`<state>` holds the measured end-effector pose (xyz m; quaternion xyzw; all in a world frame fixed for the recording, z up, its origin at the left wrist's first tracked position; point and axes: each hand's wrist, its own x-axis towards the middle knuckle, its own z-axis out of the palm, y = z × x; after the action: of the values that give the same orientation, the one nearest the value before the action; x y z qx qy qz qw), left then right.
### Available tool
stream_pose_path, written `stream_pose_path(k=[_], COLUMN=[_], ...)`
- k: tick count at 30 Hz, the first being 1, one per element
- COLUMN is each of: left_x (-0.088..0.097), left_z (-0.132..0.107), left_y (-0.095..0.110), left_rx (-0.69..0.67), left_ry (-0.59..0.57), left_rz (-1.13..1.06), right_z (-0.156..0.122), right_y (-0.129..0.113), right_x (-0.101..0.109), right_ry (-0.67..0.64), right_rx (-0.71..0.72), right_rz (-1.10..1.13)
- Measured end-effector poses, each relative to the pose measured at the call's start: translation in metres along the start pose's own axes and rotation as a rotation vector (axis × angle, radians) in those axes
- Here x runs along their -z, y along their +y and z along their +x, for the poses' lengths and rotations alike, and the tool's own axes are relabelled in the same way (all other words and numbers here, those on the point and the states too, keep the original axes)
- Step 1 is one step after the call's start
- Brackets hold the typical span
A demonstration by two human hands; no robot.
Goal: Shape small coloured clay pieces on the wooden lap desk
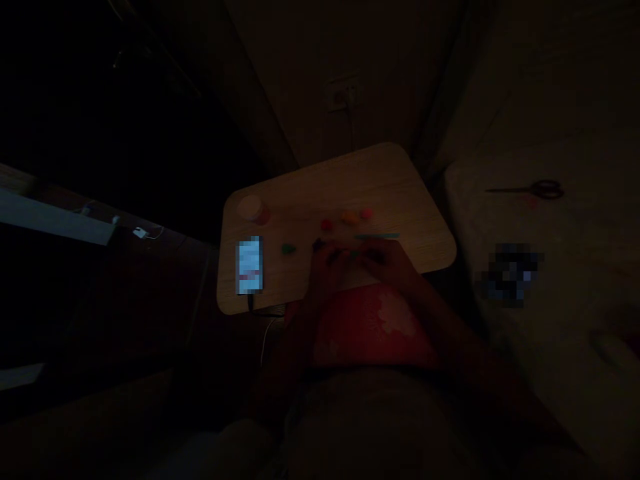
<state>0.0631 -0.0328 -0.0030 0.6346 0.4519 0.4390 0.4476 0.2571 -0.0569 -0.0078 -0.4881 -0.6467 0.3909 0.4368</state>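
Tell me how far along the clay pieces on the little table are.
Very dim view. Small red, orange and pink lumps sit shaped on the light wooden table; a green lump lies apart. Left hand and right hand meet over a tiny piece, grip unclear. The thin teal stick lies unused.

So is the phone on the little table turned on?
On: the phone screen glows light blue, bright in the dark room, lying flat on the table.

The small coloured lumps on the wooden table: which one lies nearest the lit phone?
The green lump: it sits alone just right of the phone, while the red, orange and pink ones cluster farther right.
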Motion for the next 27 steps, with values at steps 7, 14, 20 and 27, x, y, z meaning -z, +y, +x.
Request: stream_pose_path(k=[7, 14, 20, 27], left_x=[0.0032, 0.0009, 0.0035, 0.002], left_z=[-0.0021, -0.002, -0.004, -0.004], left_y=[0.0028, 0.0016, 0.0016, 0.0008], left_rx=[0.028, 0.005, 0.002, 0.035], left_ry=[0.073, 0.058, 0.042, 0.022], left_rz=[-0.042, 0.002, 0.031, 0.021], right_z=[-0.0011, -0.0002, 0.0003, 0.0002], right_y=[0.0023, -0.0012, -0.0017, -0.0056], right_x=[-0.0006, 0.0016, 0.0021, 0.0028], right_ry=[0.026, -0.015, -0.015, 0.027], right_rx=[-0.066, -0.049, -0.003, -0.004], right_rz=[0.099, 0.023, 0.004, -0.02])
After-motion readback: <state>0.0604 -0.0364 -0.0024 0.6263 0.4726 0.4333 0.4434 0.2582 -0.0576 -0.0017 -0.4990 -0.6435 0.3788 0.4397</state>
